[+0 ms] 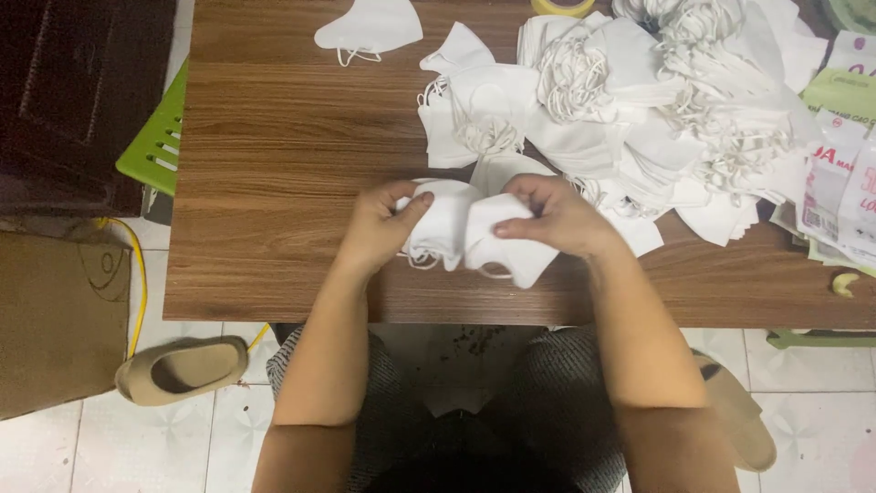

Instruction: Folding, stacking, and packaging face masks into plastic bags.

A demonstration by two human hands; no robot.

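Observation:
My left hand (379,228) and my right hand (557,215) both grip a small stack of white folded face masks (474,239) with ear loops, held just above the near part of the wooden table (274,183). The fingers of each hand pinch the stack from opposite sides. Right behind my hands lies a large heap of white masks (639,100), its loops tangled. A single white mask (370,27) lies apart at the far edge.
Printed plastic packets (839,173) lie at the table's right end. A roll of yellow tape (561,7) sits at the far edge. A green plastic stool (160,137) stands left of the table, with a beige slipper (182,365) and a yellow cable (137,274) on the tiled floor.

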